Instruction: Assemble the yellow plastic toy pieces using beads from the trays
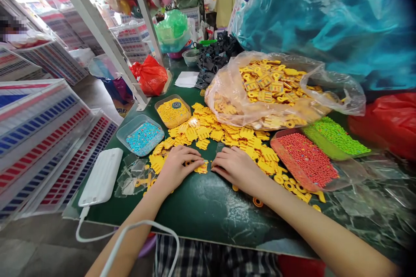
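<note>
This is a workshop: a green table [208,212] holds heaps of yellow plastic pieces [224,132] and a tub [280,152] of red beads [307,158], with striped plastic crates [48,138] standing nearby.

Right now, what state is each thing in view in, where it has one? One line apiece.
Left hand: fingertips at a yellow piece; grip unclear.
Right hand: fingers bent; grip unclear.
Clear bag: open, holding yellow pieces.
Blue-bead tray: uncovered, partly filled.
Yellow-bead tray: uncovered, dark disc on top.
Red-bead tray: uncovered, loaded.
Green-bead tray: uncovered, loaded.
White device: cable plugged in.
</note>
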Demonstrator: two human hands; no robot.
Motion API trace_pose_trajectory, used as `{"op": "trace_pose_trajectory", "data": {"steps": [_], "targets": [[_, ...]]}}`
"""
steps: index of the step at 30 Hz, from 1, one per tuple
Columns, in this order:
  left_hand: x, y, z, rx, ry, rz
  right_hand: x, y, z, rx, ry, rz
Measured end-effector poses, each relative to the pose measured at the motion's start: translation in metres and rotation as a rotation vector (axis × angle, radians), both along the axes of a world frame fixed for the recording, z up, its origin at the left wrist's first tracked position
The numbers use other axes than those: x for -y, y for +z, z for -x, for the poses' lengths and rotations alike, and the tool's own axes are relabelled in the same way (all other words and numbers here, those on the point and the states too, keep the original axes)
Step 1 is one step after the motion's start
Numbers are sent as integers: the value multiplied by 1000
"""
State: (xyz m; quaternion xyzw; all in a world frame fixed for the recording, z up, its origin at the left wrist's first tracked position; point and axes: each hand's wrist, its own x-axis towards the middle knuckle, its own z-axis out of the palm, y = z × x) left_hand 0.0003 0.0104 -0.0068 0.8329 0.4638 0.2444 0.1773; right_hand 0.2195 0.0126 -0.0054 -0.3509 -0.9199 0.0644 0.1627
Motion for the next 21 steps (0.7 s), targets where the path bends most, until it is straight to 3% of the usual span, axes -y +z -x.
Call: {"op": "trace_pose_trajectory", "data": {"steps": [8,13,21], "targets": [[-1,-3,-5,-23,-84,7,-1,-2,-3,8,13,-47],[-2,3,-8,24,-56,48,-1,-3,-4,5,12,-66],[2,14,-5,405,252,306,-1,-3,-4,-123,-6,-50]]}}
